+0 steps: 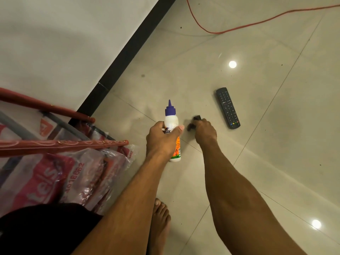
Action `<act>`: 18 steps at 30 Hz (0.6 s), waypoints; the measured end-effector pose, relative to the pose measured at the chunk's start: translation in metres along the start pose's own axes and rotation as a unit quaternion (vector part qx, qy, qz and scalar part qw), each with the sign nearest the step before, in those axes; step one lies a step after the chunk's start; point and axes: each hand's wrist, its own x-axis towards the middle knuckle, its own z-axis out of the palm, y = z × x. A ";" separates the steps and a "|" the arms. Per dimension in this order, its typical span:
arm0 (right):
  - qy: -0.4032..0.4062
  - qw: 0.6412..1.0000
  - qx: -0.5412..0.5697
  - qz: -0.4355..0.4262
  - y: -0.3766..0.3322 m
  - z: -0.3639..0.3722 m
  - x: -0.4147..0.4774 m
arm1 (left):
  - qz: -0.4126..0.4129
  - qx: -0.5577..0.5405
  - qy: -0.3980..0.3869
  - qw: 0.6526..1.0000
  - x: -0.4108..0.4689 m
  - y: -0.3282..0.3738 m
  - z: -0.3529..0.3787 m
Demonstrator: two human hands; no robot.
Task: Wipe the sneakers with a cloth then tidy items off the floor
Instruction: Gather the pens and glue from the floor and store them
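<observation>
Stage: judged to be the tidying half of the task; no sneakers or cloth are in view.
Left hand (161, 138): fingers and thumb wrapped round the middle of the glue bottle (172, 118), which it holds clear of the floor (257, 70), nozzle pointing away from the person.
Glue bottle handling: light, slightly squeezable plastic with a smooth label. The mid-body grip suits it. Hard pressure could force glue towards the purple cap, which appears closed.
Right hand (204, 130): down at the floor, fingertips curled onto a small dark object (197, 117). The object is blurred and cannot be identified.
Small dark object handling: probably very light. A fingertip pinch should do, though it may slide on the glossy tile.
Remote control (228, 107): lies flat on the floor just beyond the right hand, untouched. It is rigid and light, best taken across its long sides.
Orange cable (239, 28): loose on the floor, well apart from both hands. It is limp and would need gathering.
Left side: red rack (55, 144) over plastic-wrapped packs (73, 177), near the wall.
Trip risk: bare foot (160, 218) stands below the hands.
</observation>
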 end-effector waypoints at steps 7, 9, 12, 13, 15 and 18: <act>0.045 0.947 0.285 0.144 0.002 0.013 -0.036 | 0.014 0.044 0.021 0.999 -0.014 0.015 -0.010; 0.055 0.933 0.330 0.132 0.002 0.003 -0.044 | 0.011 0.051 0.030 0.998 -0.023 0.018 -0.016; 0.071 0.919 0.377 0.095 -0.001 -0.020 -0.063 | 0.003 0.042 0.038 0.998 -0.042 0.022 -0.027; 0.079 0.913 0.390 0.085 -0.002 -0.026 -0.070 | 0.000 0.040 0.038 0.998 -0.049 0.023 -0.030; 0.089 0.898 0.425 0.077 -0.010 -0.044 -0.091 | -0.003 0.032 0.038 0.999 -0.066 0.028 -0.038; 0.100 0.880 0.459 0.067 -0.027 -0.068 -0.121 | 0.003 0.031 0.039 0.999 -0.089 0.036 -0.049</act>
